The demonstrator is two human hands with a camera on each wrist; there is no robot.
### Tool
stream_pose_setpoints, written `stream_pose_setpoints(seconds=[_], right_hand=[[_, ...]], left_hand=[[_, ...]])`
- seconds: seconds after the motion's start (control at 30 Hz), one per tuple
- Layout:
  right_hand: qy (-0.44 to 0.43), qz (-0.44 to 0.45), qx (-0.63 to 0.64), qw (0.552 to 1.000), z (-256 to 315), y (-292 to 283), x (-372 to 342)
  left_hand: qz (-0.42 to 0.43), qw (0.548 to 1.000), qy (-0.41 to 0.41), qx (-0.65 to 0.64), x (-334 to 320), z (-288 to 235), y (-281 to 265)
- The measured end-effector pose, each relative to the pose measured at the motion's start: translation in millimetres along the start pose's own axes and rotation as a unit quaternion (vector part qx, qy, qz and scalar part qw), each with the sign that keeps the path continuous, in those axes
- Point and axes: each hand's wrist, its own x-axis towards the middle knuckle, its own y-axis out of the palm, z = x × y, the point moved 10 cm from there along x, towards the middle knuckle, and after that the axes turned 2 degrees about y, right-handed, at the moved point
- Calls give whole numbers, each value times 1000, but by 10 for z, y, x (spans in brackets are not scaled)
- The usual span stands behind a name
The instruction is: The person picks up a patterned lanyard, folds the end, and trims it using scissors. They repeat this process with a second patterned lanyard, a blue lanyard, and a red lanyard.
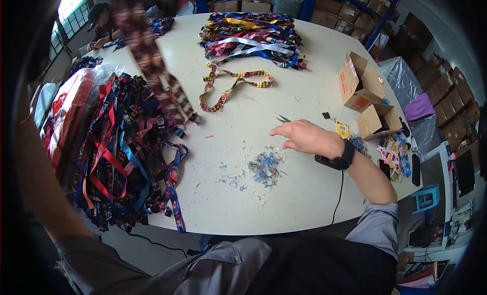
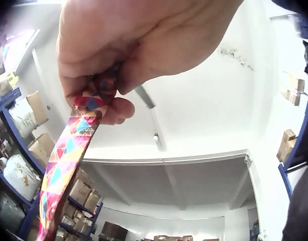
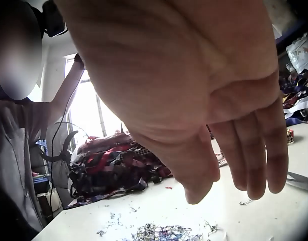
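Observation:
In the left wrist view my raised left hand (image 2: 139, 42) grips a strap (image 2: 68, 148) with a multicoloured triangle pattern, which hangs down from the fingers. The head view shows a blurred length of patterned strap (image 1: 144, 56) reaching down to the table, while the left hand itself is out of that view. My right hand (image 1: 309, 136) hovers palm down over the table with loose, extended fingers and nothing in them. A pair of scissors (image 1: 284, 119) lies just beyond its fingertips. Below it is a pile of thread scraps (image 1: 266, 168).
A big heap of lanyards (image 1: 119, 148) covers the table's left side. Another stack of lanyards (image 1: 251, 41) lies at the back, with one yellow-patterned lanyard (image 1: 238, 82) before it. Cardboard boxes (image 1: 360, 82) stand at the right. Another person (image 1: 101, 26) sits at the far left.

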Motion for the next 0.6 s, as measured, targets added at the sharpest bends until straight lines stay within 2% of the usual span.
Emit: stream_pose_setpoints(seconds=[0.13, 0.3, 0.4, 0.43, 0.47, 0.5, 0.53, 0.57, 0.6], right_hand=[[-3, -12, -2, 1000, 73, 9, -48], [-39, -24, -32, 998, 255, 35, -109], [-80, -42, -15, 996, 494, -46, -198], [-87, -45, -8, 995, 571, -68, -219], [-93, -48, -2, 995, 638, -90, -241], [-97, -52, 4, 994, 698, -111, -263], [-107, -59, 11, 992, 766, -142, -290], [-116, -67, 17, 991, 830, -171, -318], [-124, -75, 22, 989, 885, -197, -344]], left_hand=[[0, 988, -50, 149, -263, -256, -664], [18, 941, -145, 306, -664, -757, -1352], [44, 928, -200, 313, -939, -852, -1556], [72, 927, -210, 304, -1030, -840, -1510], [115, 908, -197, 352, -1094, -735, -1453], [34, 808, -229, 541, -1148, -607, -1286], [261, 626, 31, 734, -1209, -551, -706], [189, 745, -89, 634, -1288, -251, -874], [107, 831, -203, 506, -1487, 206, -1016]])
